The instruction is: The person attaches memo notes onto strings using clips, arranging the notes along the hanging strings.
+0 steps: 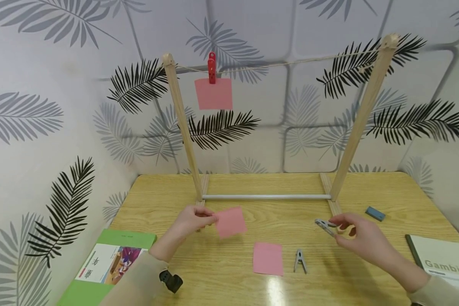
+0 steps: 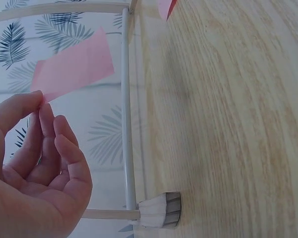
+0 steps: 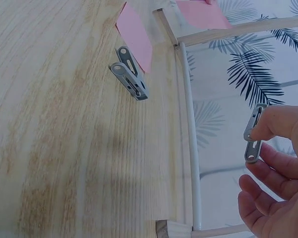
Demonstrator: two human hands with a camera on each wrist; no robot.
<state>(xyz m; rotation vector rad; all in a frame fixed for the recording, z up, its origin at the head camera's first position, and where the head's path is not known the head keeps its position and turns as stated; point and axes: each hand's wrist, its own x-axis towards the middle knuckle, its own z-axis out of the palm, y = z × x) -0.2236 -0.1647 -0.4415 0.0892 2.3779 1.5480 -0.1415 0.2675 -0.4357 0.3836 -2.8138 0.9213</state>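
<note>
The left hand (image 1: 193, 219) pinches a pink sheet (image 1: 231, 222) at its edge, between the thumb and the fingertips, and in the left wrist view this paper is held up in the air. The right hand (image 1: 363, 238) pinches a grey clothespin (image 1: 324, 226) with the thumb on one side and fingers on the other; it too is raised over the bench (image 1: 168, 187). Between the two hands, nearer to the person, a second pink sheet (image 1: 267, 259) lies on the bench, and just beside it, to the right, is another grey clothespin (image 1: 300, 260). Behind the hands stands a frame with two wooden posts (image 1: 357, 114) and a pale rod (image 1: 266, 196) low between them. A string (image 1: 275, 66) goes from post to post, and on it a red clip (image 1: 212, 70) holds a hanging pink sheet (image 1: 214, 94), near the left post. A blue block (image 1: 375, 213) lies beyond the right hand, a green book (image 1: 145, 239) is at the left side, and a box marked "Gambit" (image 1: 443, 259) at the right.
</note>
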